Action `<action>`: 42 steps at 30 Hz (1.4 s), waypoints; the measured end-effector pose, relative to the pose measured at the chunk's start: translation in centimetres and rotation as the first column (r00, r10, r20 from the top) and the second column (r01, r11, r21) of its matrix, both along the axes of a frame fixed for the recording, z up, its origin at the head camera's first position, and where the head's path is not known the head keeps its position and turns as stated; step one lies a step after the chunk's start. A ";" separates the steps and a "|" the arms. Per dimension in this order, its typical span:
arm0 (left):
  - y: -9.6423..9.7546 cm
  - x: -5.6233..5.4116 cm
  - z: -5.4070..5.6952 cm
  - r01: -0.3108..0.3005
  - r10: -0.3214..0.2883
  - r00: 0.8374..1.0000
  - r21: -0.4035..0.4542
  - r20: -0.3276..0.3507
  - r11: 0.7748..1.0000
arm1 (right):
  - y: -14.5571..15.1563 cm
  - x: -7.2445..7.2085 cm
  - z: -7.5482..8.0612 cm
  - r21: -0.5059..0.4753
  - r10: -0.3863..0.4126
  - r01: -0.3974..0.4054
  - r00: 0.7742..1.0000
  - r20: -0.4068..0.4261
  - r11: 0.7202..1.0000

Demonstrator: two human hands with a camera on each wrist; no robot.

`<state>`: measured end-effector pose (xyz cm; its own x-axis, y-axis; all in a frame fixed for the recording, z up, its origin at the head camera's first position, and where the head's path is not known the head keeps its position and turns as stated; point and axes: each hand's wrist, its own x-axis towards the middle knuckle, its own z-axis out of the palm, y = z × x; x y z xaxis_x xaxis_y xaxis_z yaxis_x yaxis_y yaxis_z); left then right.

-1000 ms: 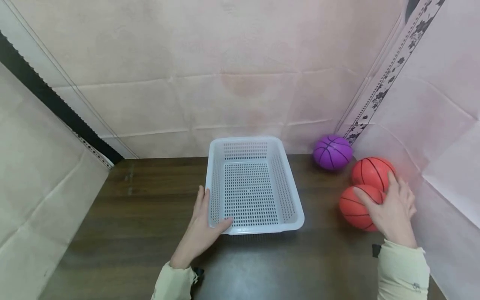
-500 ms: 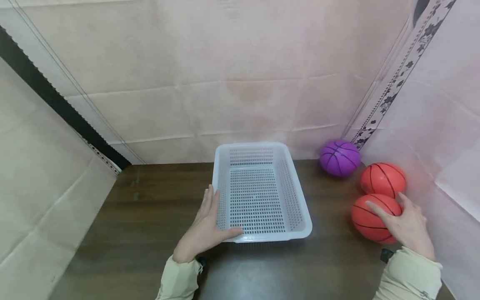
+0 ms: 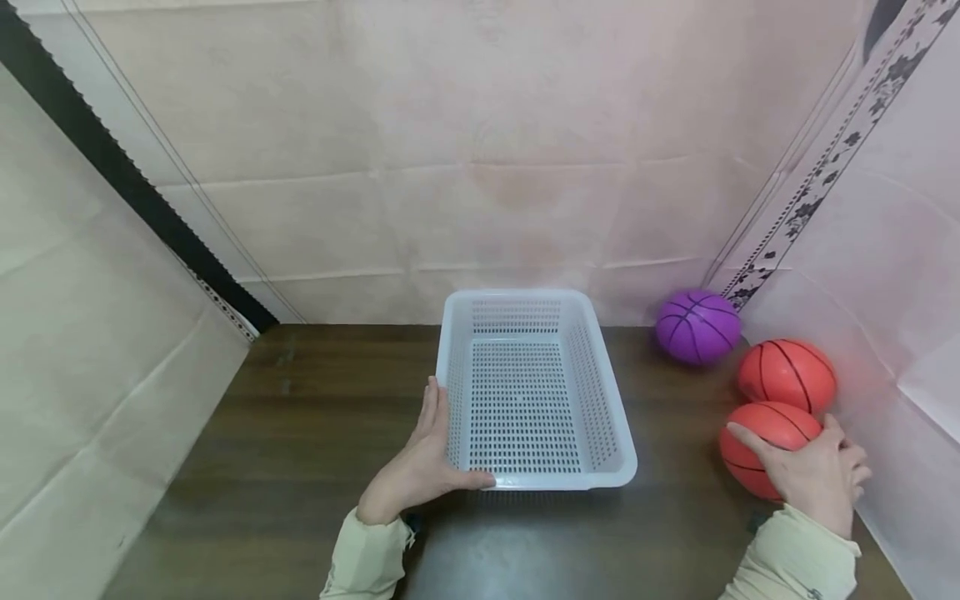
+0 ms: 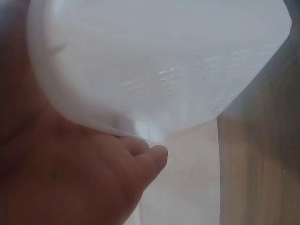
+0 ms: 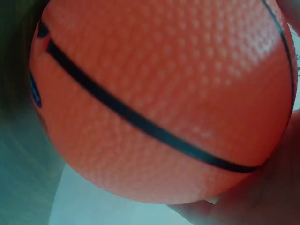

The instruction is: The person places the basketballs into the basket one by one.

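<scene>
A white perforated plastic basket [image 3: 517, 392] stands on the table. My left hand [image 3: 420, 467] holds its near left corner, with the fingers along the left side and the thumb at the near rim. The left wrist view shows the basket's wall [image 4: 178, 61] above the hand. At the right, my right hand [image 3: 813, 475] grips the nearer orange-red toy basketball [image 3: 772, 433], thumb on its left top and fingers at its right side. In the right wrist view this ball [image 5: 154, 93] fills most of the picture. Part of its near right side is hidden by the hand.
A second orange-red toy basketball [image 3: 787, 373] lies just behind the gripped one. Farther back, in the corner, sits a purple toy basketball [image 3: 697, 327]. Pale cloth walls [image 3: 510, 150] enclose the dark wooden table [image 3: 315, 467] at the back, left and right.
The right hand has come from over both red balls to the nearer one and closed round it. The left hand stays at the basket corner. The whole head view has shifted slightly.
</scene>
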<state>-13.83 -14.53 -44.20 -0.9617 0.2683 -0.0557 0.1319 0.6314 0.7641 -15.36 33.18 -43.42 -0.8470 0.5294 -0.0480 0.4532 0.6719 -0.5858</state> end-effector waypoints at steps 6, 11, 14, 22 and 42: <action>0.1 -0.1 0.2 0.000 0.000 1.000 0.006 -0.019 1.000 | 0.4 0.4 -0.3 -0.022 -0.055 0.054 0.998 -0.026 0.998; 0.1 -0.2 0.1 -0.005 0.005 1.000 -0.033 -0.002 0.999 | 0.0 0.3 0.0 -0.053 -0.077 0.072 0.992 -0.099 0.996; 0.0 -0.3 -0.1 -0.007 0.007 1.000 -0.043 -0.006 0.999 | -0.4 0.2 0.2 -0.070 -0.069 0.060 0.987 -0.146 0.996; -0.1 -0.1 -0.1 -0.021 0.021 1.000 -0.001 -0.010 1.000 | -2.7 -1.0 0.8 -0.157 -0.044 -0.002 0.956 -0.289 0.988; 0.0 -0.1 -0.2 -0.023 0.023 0.999 -0.004 -0.023 1.000 | -6.2 -1.9 2.7 -0.283 -0.052 -0.072 0.911 -0.408 0.957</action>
<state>-13.92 -14.49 -44.43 -0.9687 0.2457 -0.0348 0.1345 0.6380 0.7582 -17.23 26.98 -40.76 -0.8297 0.5364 0.1545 0.1272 0.4511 -0.8834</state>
